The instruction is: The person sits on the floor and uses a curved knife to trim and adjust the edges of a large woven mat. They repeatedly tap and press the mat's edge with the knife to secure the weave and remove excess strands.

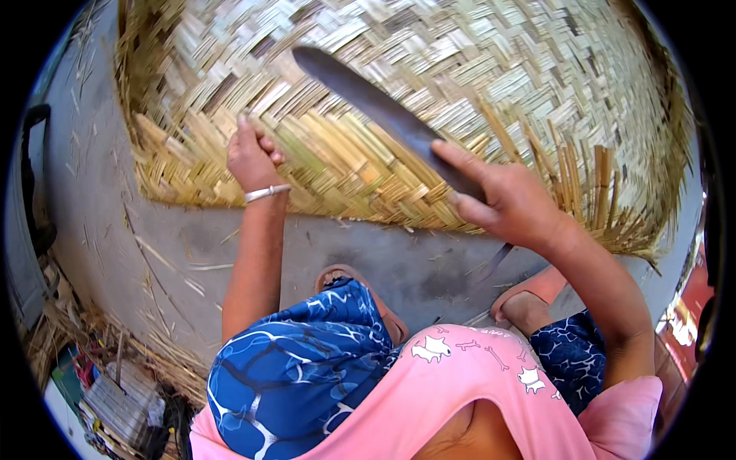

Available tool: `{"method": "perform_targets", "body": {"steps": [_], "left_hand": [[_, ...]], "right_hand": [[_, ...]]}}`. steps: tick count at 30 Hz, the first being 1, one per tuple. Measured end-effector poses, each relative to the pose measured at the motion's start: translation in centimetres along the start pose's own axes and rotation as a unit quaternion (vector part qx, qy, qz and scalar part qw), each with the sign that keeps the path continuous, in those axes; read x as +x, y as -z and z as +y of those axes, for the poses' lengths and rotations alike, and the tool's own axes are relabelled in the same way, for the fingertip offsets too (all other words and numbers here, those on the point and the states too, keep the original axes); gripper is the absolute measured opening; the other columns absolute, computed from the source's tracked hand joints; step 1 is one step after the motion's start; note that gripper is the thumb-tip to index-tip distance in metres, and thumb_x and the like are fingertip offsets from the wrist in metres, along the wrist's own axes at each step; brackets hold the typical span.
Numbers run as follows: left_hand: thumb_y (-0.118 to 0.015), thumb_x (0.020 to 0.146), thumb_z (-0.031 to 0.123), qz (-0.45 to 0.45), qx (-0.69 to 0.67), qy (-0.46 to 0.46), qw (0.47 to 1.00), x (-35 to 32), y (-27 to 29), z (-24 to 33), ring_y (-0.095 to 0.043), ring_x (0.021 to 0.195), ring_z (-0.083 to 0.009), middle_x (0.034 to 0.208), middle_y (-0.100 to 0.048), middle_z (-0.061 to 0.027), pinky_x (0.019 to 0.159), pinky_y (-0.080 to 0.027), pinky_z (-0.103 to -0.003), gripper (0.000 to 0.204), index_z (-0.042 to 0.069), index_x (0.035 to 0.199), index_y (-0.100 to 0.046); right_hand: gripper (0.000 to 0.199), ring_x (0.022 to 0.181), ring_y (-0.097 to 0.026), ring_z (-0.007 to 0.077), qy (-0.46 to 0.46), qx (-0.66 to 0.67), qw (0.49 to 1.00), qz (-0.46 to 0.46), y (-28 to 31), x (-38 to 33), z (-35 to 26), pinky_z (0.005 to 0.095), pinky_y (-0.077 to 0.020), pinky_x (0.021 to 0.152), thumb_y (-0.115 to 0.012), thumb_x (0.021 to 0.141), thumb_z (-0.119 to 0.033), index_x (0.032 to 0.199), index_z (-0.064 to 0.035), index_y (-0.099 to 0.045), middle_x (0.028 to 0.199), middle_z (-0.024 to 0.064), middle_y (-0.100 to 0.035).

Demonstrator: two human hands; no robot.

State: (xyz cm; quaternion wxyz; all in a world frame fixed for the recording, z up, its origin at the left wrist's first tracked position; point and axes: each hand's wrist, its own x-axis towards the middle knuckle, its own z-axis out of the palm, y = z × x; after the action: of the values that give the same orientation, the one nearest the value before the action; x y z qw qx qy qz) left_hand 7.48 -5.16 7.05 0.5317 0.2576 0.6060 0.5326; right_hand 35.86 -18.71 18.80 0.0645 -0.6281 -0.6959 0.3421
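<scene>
Your right grip (510, 201) was clasped round a long dark blade (376, 107) above the woven-strip mat (537, 73) on the grey floor (180, 245), your left grip (253, 157) half-curled over the mat, its contents unclear

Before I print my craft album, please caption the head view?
Right hand grips a dark blade over a woven mat; left hand over its left side.

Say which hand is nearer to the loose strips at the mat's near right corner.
Right. The right hand, holding the blade, is just left of the loose strips; the left hand is much farther left, at the near left part of the mat.
</scene>
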Motion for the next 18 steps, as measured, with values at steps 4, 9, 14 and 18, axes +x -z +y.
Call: {"method": "perform_targets", "body": {"steps": [4,9,14,18], "left_hand": [[-0.056,0.096,0.038,-0.020,0.004,0.020,1.000,0.8,0.4,-1.8,-0.038,0.042,-0.0078,0.056,-0.044,0.0015,0.036,-0.032,-0.022,0.035,0.013,0.072,-0.046],[-0.055,0.097,0.036,-0.083,0.099,-0.028,0.991,-0.2,-1.0,-1.6,-0.039,0.043,-0.0054,0.055,-0.044,0.0026,0.037,-0.032,-0.020,0.036,0.013,0.070,-0.048],[-0.056,0.097,0.031,-0.273,0.235,-0.095,0.928,-1.3,-2.9,-0.3,-0.036,0.041,-0.0031,0.053,-0.043,0.0039,0.037,-0.029,-0.019,0.035,0.013,0.069,-0.048],[-0.057,0.097,0.022,-0.440,0.370,-0.101,0.812,-5.6,-6.7,1.6,-0.035,0.041,-0.0029,0.053,-0.042,0.0037,0.039,-0.028,-0.021,0.031,0.010,0.070,-0.048]], "right_hand": [[0.070,0.069,-0.063,0.0404,-0.071,-0.025,0.993,0.092,6.3,-3.7,2.1,0.0451,-0.0504,0.064,-0.058,0.085,-0.027,0.148,-0.0203,-0.029,0.079,0.0226,-0.064],[0.063,0.082,-0.060,0.0470,-0.138,-0.138,0.961,0.193,13.1,-13.2,7.7,0.0456,-0.0479,0.075,-0.045,0.091,-0.027,0.149,-0.0156,-0.024,0.089,0.0274,-0.063],[0.060,0.064,-0.048,0.0190,-0.281,-0.109,0.886,0.352,15.9,-27.3,9.7,0.0284,-0.0414,0.061,-0.037,0.096,-0.031,0.150,-0.0083,-0.024,0.080,0.0081,-0.055],[0.061,0.050,-0.038,0.0041,-0.336,-0.042,0.802,0.493,12.2,-38.1,16.8,0.0183,-0.0363,0.045,-0.039,0.099,-0.032,0.150,-0.0052,-0.019,0.068,-0.0018,-0.049]]}}
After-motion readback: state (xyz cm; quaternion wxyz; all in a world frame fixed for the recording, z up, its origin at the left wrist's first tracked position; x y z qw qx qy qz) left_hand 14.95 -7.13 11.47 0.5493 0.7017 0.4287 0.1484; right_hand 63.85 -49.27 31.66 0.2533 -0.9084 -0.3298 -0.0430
